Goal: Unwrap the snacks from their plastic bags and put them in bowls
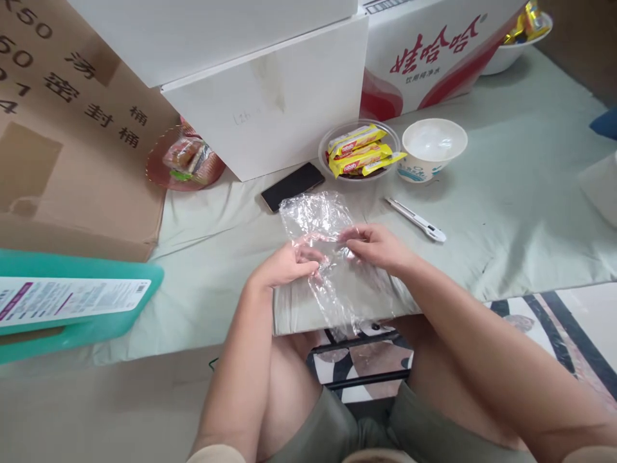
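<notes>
Left grip (288, 262), right grip (380, 248) holding clear plastic (315, 215); phone (292, 186), snack bowl (323, 162) beyond, white cutter (415, 219) near.

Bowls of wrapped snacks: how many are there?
3: a red bowl at the left, a clear bowl near the middle, a white bowl at the far right. More may be hidden.

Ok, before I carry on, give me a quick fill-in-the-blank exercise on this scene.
The left hand and the right hand touch a see-through, crinkled sheet made of ____.
The phone lies with its ____ screen facing up.
The packets in the clear bowl are mostly ____.
The white cutter lies on the phone's ____ side.
Missing words: plastic; black; yellow; right.
</notes>
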Available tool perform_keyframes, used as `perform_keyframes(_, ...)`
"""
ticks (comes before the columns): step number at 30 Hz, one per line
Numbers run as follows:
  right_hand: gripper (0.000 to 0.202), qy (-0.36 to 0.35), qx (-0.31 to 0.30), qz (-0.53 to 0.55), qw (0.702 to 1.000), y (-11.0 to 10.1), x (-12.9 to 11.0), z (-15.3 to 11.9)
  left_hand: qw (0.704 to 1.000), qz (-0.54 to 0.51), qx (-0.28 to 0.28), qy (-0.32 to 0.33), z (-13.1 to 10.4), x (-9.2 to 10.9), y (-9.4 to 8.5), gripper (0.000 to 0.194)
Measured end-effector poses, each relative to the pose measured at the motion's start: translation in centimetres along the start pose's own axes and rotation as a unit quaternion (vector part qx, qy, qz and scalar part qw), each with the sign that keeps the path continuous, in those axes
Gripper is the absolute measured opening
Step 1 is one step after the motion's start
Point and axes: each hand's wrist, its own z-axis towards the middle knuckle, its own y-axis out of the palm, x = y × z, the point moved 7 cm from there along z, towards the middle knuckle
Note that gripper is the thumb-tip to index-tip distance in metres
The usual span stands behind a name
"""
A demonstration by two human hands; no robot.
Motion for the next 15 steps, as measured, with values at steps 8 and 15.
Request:
perform_keyframes(8,0.017,-0.215,0.124,-0.028,0.968,-1.9,-2.1,0.3,0.995,-0.043,0.073,0.052,0.9,0.2,-0.9,0.029)
perform_keyframes(15,0.008,-0.339,0.153,-0.034,0.927,-2.8,-3.6,-0.6,0.964,-0.11,0.152,0.186,1.8,0.8,-2.8,0.026)
